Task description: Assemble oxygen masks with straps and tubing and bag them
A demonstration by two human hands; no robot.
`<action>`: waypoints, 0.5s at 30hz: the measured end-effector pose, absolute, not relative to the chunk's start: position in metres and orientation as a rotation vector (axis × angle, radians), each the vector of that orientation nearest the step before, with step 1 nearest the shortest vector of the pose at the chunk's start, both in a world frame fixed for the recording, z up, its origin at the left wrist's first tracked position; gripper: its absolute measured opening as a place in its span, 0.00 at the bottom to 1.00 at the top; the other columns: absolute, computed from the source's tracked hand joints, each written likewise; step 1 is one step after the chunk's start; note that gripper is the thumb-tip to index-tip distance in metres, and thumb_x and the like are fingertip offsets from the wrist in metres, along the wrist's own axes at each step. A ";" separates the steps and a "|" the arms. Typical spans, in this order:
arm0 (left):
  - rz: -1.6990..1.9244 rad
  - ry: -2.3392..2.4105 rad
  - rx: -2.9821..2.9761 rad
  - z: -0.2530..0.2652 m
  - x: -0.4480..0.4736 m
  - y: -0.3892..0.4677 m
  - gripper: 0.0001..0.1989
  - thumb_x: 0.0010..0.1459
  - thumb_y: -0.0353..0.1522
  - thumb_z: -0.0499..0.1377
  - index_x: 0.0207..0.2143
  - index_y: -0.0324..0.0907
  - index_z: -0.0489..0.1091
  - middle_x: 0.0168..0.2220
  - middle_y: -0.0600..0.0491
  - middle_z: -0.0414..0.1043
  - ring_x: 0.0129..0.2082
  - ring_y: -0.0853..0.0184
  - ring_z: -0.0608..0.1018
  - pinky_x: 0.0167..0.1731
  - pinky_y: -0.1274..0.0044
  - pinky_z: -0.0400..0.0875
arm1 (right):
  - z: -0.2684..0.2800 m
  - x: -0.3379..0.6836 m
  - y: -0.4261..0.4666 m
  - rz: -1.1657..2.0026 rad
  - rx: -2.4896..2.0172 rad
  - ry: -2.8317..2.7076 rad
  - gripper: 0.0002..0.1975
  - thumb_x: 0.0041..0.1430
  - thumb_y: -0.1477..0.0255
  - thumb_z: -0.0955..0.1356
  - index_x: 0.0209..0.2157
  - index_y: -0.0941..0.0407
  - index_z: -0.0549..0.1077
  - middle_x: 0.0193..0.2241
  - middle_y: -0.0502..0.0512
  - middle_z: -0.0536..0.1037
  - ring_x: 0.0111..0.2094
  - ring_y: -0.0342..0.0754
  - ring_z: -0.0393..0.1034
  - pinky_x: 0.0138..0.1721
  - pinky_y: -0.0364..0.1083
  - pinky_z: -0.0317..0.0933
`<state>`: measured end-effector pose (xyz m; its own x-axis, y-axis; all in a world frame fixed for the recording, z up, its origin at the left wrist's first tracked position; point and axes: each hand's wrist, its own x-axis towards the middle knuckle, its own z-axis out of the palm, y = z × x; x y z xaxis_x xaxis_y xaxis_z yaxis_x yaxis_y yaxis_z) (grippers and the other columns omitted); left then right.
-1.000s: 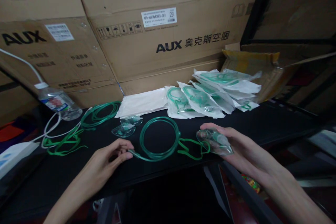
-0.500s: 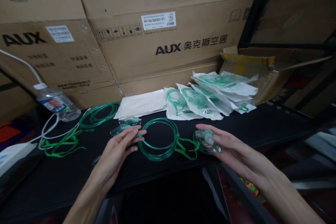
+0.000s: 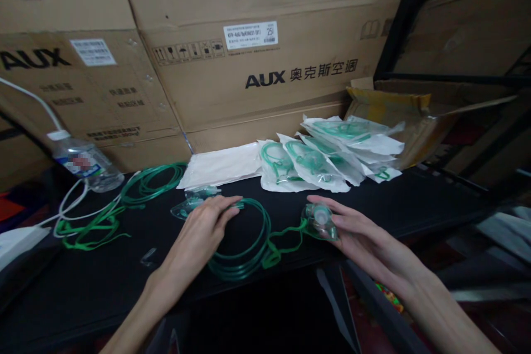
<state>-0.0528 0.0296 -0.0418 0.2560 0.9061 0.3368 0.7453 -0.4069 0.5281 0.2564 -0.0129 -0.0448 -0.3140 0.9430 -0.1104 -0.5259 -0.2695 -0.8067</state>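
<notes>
My left hand [image 3: 199,232] is closed, palm down, with its fingertips pinching one end of a green tube [image 3: 239,206]. The rest of that tube lies in a coil [image 3: 266,229] on the black surface, just right of this hand. My right hand [image 3: 365,235] is closed on a small clear green mask [image 3: 321,218], its pale round port facing up. From the mask a flat green strap [image 3: 286,232] trails left to the coil. Another clear mask [image 3: 181,210] lies behind my left hand, which partly hides it.
White-backed packets [image 3: 277,166] of green tubing are piled at the back right, beside an opened carton [image 3: 390,102]. A flat white packet [image 3: 222,166] lies at the back. Leftward are a bottle [image 3: 89,163], another tube coil [image 3: 153,185], green straps [image 3: 91,227] and white cables [image 3: 62,213].
My left hand has turned palm down and moved right with the tube end. The coil has slid toward me and slightly left, and the strap is stretched longer. My right hand keeps the mask.
</notes>
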 end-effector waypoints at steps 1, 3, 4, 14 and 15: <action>0.896 1.543 2.277 -0.043 -0.051 0.029 0.16 0.66 0.39 0.57 0.50 0.45 0.79 0.46 0.49 0.82 0.47 0.55 0.81 0.51 0.64 0.72 | -0.046 0.255 -0.011 1.761 -0.744 -0.834 0.24 0.51 0.70 0.80 0.52 0.55 0.81 0.41 0.54 0.83 0.41 0.43 0.76 0.48 0.41 0.68; 0.926 1.556 2.294 -0.047 -0.049 0.029 0.14 0.66 0.39 0.58 0.48 0.45 0.79 0.46 0.49 0.83 0.47 0.54 0.81 0.52 0.62 0.72 | -0.049 0.250 -0.006 1.711 -0.745 -0.875 0.23 0.51 0.71 0.80 0.50 0.53 0.80 0.42 0.52 0.82 0.41 0.43 0.77 0.49 0.42 0.68; 0.936 1.547 2.308 -0.050 -0.048 0.029 0.13 0.67 0.39 0.58 0.47 0.46 0.79 0.46 0.50 0.83 0.47 0.54 0.81 0.53 0.62 0.71 | -0.050 0.247 -0.003 1.680 -0.744 -0.905 0.22 0.51 0.71 0.81 0.49 0.51 0.80 0.42 0.51 0.81 0.41 0.44 0.77 0.49 0.42 0.68; 0.996 1.393 2.388 -0.063 -0.045 0.027 0.14 0.71 0.33 0.54 0.51 0.44 0.78 0.44 0.52 0.82 0.44 0.62 0.81 0.51 0.70 0.73 | -0.064 0.201 0.031 1.404 -0.842 -1.226 0.22 0.47 0.72 0.81 0.43 0.51 0.74 0.38 0.47 0.78 0.38 0.43 0.76 0.41 0.43 0.68; 1.001 1.394 2.385 -0.063 -0.045 0.027 0.13 0.71 0.33 0.55 0.51 0.44 0.78 0.45 0.52 0.82 0.45 0.62 0.81 0.51 0.70 0.73 | -0.066 0.198 0.033 1.386 -0.848 -1.243 0.22 0.47 0.72 0.81 0.42 0.52 0.74 0.38 0.47 0.77 0.38 0.44 0.76 0.41 0.43 0.69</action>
<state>-0.0447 0.0269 -0.0627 0.3249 0.8312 0.4511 0.6932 -0.5337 0.4843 0.1979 0.0335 -0.0662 -0.2065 0.9696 0.1311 -0.2356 0.0808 -0.9685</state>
